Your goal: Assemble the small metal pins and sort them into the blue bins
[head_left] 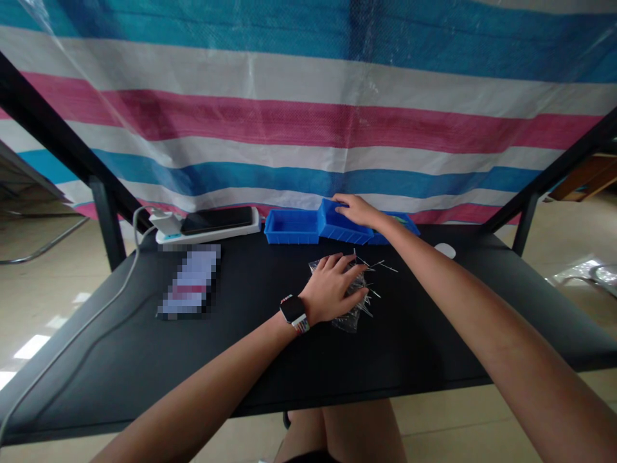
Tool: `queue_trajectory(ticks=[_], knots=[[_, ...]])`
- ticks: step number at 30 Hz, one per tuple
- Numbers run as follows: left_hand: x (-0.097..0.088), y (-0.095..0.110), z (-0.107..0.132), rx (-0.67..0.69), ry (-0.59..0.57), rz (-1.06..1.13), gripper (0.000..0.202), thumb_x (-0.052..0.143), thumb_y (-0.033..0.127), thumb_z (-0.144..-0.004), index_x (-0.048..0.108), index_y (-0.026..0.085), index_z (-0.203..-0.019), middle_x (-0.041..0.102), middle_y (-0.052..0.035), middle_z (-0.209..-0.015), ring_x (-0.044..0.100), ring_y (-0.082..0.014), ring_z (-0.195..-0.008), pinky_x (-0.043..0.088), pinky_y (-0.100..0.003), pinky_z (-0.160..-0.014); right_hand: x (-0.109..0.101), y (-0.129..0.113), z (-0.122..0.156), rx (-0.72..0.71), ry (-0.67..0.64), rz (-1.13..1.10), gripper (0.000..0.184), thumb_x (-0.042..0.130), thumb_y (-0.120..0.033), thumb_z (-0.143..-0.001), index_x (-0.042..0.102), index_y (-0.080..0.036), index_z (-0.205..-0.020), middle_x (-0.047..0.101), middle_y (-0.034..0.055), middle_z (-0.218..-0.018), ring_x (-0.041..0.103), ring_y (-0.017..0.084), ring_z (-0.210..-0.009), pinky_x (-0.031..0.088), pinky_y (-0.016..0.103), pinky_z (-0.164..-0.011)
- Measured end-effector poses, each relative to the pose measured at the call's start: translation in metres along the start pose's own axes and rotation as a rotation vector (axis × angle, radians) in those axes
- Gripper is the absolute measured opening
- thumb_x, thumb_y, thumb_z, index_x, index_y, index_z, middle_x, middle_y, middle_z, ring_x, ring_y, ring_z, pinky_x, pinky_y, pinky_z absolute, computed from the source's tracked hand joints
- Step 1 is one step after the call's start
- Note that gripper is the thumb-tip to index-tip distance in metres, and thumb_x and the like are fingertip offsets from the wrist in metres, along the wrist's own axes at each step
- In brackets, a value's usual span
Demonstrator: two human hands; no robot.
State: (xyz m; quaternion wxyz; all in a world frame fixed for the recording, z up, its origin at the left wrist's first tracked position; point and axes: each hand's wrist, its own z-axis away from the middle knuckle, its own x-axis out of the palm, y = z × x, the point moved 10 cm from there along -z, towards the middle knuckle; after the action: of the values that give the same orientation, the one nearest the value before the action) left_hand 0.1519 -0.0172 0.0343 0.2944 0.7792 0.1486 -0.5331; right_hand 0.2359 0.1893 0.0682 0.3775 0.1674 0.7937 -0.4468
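Note:
My left hand (pixel 332 289), with a watch on its wrist, lies palm down with fingers spread over a clear plastic bag (pixel 348 323). Thin silvery pin-like sticks (pixel 372 290) poke out from under and beside it; their exact kind is too small to tell. The palm hides much of the pile. Farther back, my right hand (pixel 355 208) grips the rim of the middle blue plastic bin (pixel 344 226). That bin is tilted and raised above its neighbours. To its left sits a second blue bin (pixel 292 238), and a third blue bin (pixel 407 222) is partly behind my right forearm.
A white power strip (pixel 212 238) with a plugged-in charger (pixel 165 222) and a dark phone-like slab (pixel 219 220) lies at the back left. A blurred-out phone (pixel 190 283) is nearer. A white disc (pixel 445 250) lies right of my forearm. Striped sheeting (pixel 289 122) hangs behind the black table (pixel 231 347).

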Motion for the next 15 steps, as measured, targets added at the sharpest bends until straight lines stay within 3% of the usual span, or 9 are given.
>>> queue_trajectory(ticks=[3, 5, 10, 15], knots=[[0.001, -0.001, -0.009, -0.016, -0.040, 0.002, 0.066, 0.047, 0.064, -0.104, 0.049, 0.028, -0.160, 0.037, -0.0107, -0.173, 0.035, -0.0437, -0.157, 0.038, -0.063, -0.122, 0.000, -0.001, 0.001, 0.009, -0.007, 0.030, 0.021, 0.059, -0.020, -0.090, 0.072, -0.019, -0.106, 0.077, 0.0066, -0.115, 0.068, 0.027, -0.110, 0.048, 0.039, -0.103], [0.005, -0.002, -0.014, -0.010, -0.079, -0.002, 0.071, 0.046, 0.067, -0.104, 0.049, 0.026, -0.161, 0.036, -0.0123, -0.174, 0.031, -0.0449, -0.159, 0.037, -0.065, -0.122, 0.001, -0.002, 0.002, 0.011, -0.019, 0.042, 0.021, 0.058, -0.018, -0.091, 0.073, -0.020, -0.106, 0.078, 0.0064, -0.115, 0.068, 0.027, -0.110, 0.048, 0.039, -0.104], [0.014, 0.002, -0.016, 0.047, -0.096, 0.002, 0.070, 0.045, 0.065, -0.105, 0.053, 0.017, -0.156, 0.048, -0.0172, -0.166, 0.039, -0.0375, -0.158, 0.037, -0.057, -0.126, 0.001, -0.005, 0.005, 0.018, -0.025, 0.047, 0.020, 0.059, -0.014, -0.090, 0.073, -0.020, -0.103, 0.078, 0.0048, -0.112, 0.069, 0.027, -0.109, 0.049, 0.040, -0.104], [0.010, 0.009, -0.009, 0.088, -0.068, 0.025, 0.059, 0.047, 0.055, -0.107, 0.058, 0.014, -0.149, 0.055, -0.0183, -0.160, 0.049, -0.0326, -0.152, 0.038, -0.050, -0.127, 0.001, -0.005, 0.008, 0.007, -0.041, 0.074, 0.025, 0.059, -0.012, -0.090, 0.074, -0.020, -0.108, 0.078, 0.0054, -0.119, 0.069, 0.026, -0.116, 0.048, 0.040, -0.109]])
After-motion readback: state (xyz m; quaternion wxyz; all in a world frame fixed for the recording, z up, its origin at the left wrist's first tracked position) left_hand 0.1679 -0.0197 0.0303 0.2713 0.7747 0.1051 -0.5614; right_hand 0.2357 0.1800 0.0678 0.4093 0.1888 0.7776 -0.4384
